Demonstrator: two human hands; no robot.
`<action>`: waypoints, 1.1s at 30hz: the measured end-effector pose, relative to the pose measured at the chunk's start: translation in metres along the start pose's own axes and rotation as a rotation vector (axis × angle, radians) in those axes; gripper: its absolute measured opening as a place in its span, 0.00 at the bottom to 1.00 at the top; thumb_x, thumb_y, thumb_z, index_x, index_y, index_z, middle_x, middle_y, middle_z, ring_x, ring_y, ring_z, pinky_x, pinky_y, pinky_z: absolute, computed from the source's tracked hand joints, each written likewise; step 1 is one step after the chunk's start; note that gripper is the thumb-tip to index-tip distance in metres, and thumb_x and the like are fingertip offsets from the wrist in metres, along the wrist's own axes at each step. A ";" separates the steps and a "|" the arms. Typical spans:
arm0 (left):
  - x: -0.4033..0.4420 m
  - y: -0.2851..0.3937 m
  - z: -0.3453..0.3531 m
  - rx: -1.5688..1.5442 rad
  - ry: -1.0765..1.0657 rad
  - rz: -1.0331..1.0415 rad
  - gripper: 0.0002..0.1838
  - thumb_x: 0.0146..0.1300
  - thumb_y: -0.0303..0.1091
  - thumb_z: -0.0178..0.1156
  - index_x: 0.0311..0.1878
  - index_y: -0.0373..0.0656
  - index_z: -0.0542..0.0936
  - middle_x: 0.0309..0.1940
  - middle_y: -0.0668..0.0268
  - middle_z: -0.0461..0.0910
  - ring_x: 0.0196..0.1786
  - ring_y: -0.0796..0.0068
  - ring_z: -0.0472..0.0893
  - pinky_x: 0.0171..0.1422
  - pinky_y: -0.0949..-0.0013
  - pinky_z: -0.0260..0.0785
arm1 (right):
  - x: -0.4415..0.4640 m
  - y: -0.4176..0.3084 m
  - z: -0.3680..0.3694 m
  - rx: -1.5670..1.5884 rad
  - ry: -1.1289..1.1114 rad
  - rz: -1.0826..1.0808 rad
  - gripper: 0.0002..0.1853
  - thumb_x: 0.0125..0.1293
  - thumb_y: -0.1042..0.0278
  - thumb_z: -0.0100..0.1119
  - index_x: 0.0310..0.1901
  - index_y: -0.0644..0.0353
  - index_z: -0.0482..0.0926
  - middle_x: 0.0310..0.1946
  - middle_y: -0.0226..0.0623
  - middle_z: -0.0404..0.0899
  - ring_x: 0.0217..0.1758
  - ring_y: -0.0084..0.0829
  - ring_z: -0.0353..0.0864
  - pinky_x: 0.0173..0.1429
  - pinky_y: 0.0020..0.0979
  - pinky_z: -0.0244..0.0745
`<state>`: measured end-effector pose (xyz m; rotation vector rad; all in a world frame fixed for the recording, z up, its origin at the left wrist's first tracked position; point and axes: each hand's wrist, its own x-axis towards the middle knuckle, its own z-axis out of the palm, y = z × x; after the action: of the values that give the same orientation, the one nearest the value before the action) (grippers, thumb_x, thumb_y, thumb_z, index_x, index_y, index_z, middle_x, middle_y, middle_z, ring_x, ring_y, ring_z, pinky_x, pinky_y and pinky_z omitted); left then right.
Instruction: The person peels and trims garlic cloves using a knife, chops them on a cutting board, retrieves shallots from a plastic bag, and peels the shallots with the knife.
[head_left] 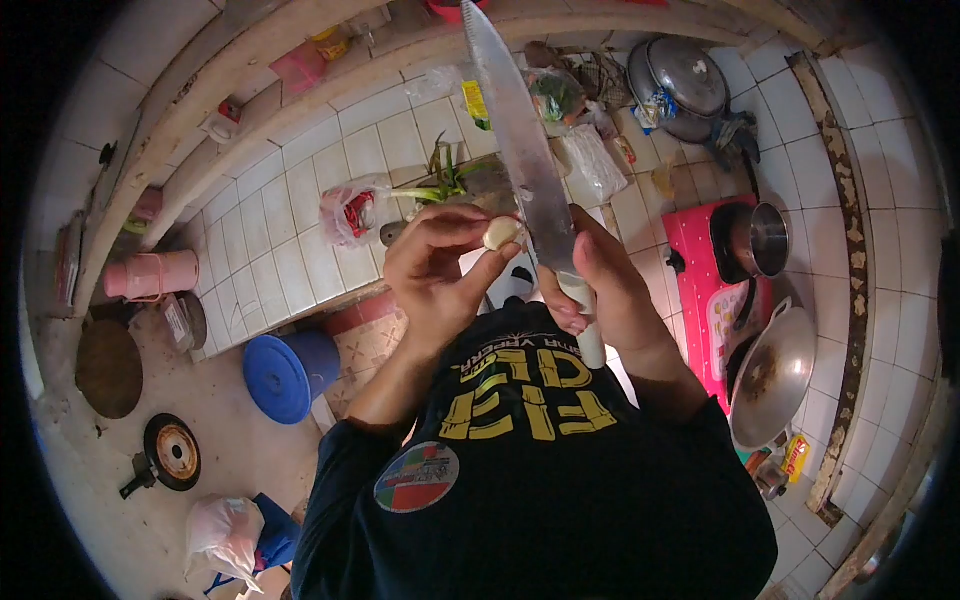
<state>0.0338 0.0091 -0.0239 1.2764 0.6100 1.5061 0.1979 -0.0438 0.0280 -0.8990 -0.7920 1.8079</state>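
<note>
Between the thumb and fingers of my left hand point(440, 262) is a pale garlic clove point(501, 233), held up in front of my chest. My right hand point(612, 290) grips the white handle of a large knife point(530, 150). Its broad blade points up and away from me, with the lower part close beside the clove; whether they touch I cannot tell. Behind my hands, on the tiled counter point(290, 250), lie green onion stalks point(440, 185) and a clear plastic bag with red chillies point(355, 213).
On the right stand a pink stove point(700, 260), a small pot point(767, 240) and a wok point(775, 375). A lidded pot point(685, 80) is at the back. To the left are a blue bucket point(285, 378), a pink thermos point(155, 274) and a hanging pan point(173, 452).
</note>
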 end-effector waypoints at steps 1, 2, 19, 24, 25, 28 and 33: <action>-0.001 -0.001 -0.001 -0.046 -0.001 -0.034 0.12 0.49 0.12 0.68 0.36 0.31 0.77 0.44 0.55 0.77 0.47 0.66 0.81 0.53 0.67 0.79 | 0.000 0.000 -0.002 0.000 0.001 0.001 0.31 0.73 0.39 0.40 0.62 0.59 0.63 0.17 0.26 0.64 0.15 0.15 0.61 0.21 0.19 0.58; -0.001 -0.002 -0.002 -0.092 -0.002 -0.068 0.13 0.49 0.12 0.68 0.37 0.31 0.76 0.45 0.55 0.76 0.47 0.66 0.81 0.54 0.67 0.79 | 0.001 0.001 -0.004 0.056 -0.017 0.025 0.31 0.73 0.39 0.40 0.62 0.59 0.62 0.17 0.26 0.64 0.15 0.15 0.61 0.21 0.19 0.58; 0.009 0.001 -0.010 -0.445 0.025 -0.440 0.12 0.62 0.19 0.59 0.49 0.36 0.74 0.48 0.58 0.79 0.50 0.64 0.81 0.58 0.60 0.75 | -0.002 0.004 0.013 -0.565 0.140 -0.160 0.22 0.71 0.69 0.46 0.63 0.62 0.58 0.19 0.33 0.74 0.23 0.22 0.73 0.32 0.27 0.64; 0.014 0.003 -0.010 -0.729 0.022 -0.529 0.15 0.62 0.21 0.60 0.52 0.38 0.73 0.47 0.59 0.81 0.49 0.64 0.81 0.60 0.59 0.72 | -0.002 -0.004 0.019 -0.691 0.125 -0.179 0.22 0.71 0.66 0.49 0.63 0.63 0.60 0.23 0.42 0.78 0.26 0.35 0.80 0.33 0.32 0.68; 0.014 0.005 -0.012 -0.726 0.017 -0.579 0.17 0.61 0.20 0.60 0.54 0.38 0.73 0.47 0.59 0.81 0.50 0.65 0.81 0.60 0.60 0.72 | -0.002 -0.005 0.019 -0.690 0.125 -0.179 0.22 0.71 0.66 0.49 0.63 0.63 0.60 0.23 0.42 0.78 0.26 0.35 0.80 0.33 0.32 0.68; 0.012 0.006 -0.013 -0.693 0.006 -0.628 0.20 0.60 0.18 0.60 0.57 0.38 0.73 0.46 0.59 0.81 0.50 0.67 0.81 0.59 0.63 0.72 | 0.000 -0.004 0.020 -0.764 0.120 -0.231 0.22 0.71 0.65 0.49 0.63 0.63 0.61 0.23 0.46 0.78 0.28 0.43 0.81 0.33 0.35 0.69; 0.012 0.009 -0.016 -0.615 -0.006 -0.601 0.20 0.58 0.16 0.62 0.55 0.36 0.76 0.45 0.59 0.82 0.47 0.68 0.82 0.57 0.65 0.74 | 0.000 -0.005 0.023 -0.803 0.132 -0.289 0.22 0.71 0.66 0.48 0.64 0.61 0.61 0.25 0.49 0.78 0.29 0.47 0.82 0.34 0.37 0.71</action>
<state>0.0173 0.0209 -0.0164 0.5510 0.4220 1.0568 0.1808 -0.0455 0.0443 -1.3034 -1.5175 1.1477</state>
